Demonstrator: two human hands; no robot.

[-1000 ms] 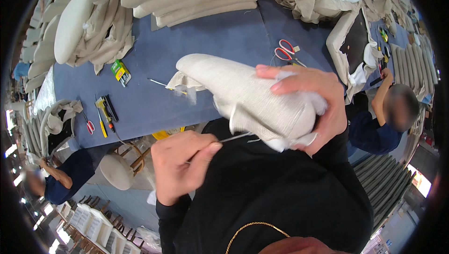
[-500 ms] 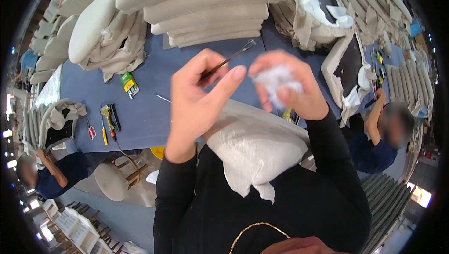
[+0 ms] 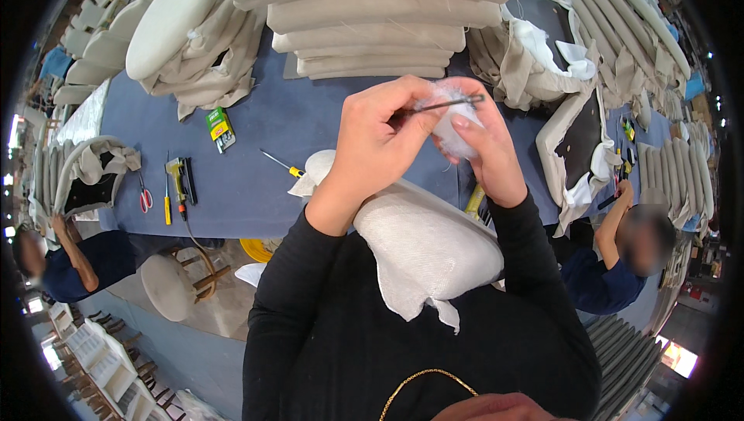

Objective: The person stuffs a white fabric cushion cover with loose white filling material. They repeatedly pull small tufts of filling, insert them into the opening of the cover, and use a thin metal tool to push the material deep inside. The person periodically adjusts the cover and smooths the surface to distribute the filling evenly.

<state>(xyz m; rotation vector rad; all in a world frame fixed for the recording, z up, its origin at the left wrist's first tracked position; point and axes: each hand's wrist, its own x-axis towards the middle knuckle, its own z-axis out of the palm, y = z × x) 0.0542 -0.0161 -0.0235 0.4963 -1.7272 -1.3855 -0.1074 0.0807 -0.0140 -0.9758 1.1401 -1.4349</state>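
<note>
At the far left of the frame a seated co-worker in dark blue [image 3: 85,262] works beside a half-covered cushion frame [image 3: 89,177]. On the blue tabletop [image 3: 256,181] lie red-handled scissors [image 3: 145,198], a yellow and black hand tool [image 3: 180,181], a small green and yellow packet [image 3: 221,126] and a yellow-handled screwdriver [image 3: 280,163]. Below the table edge stands a round stool [image 3: 167,285].

At frame centre the left hand [image 3: 380,134] is raised above the tabletop, thumb and fingers pinched together on the left end of a thin dark needle-like tool [image 3: 442,103]. The tool's long axis runs nearly level, left to right, its free end pointing toward the right hand. The right hand [image 3: 484,146] is just beside the left, fingers curled shut around a tuft of white fibre stuffing [image 3: 453,130]; the tool passes across the top of that tuft, touching or just over it, I cannot tell which. Under both forearms, against the person's dark top, rests a stuffed cream fabric cushion [image 3: 426,246], its open, ragged end hanging toward the lower frame.

Behind the hands is a stack of beige cushions [image 3: 380,18]. To the right lies a dark panel wrapped in loose white cloth [image 3: 577,142], and at the far right another co-worker [image 3: 620,258] leans at the tabletop.
</note>
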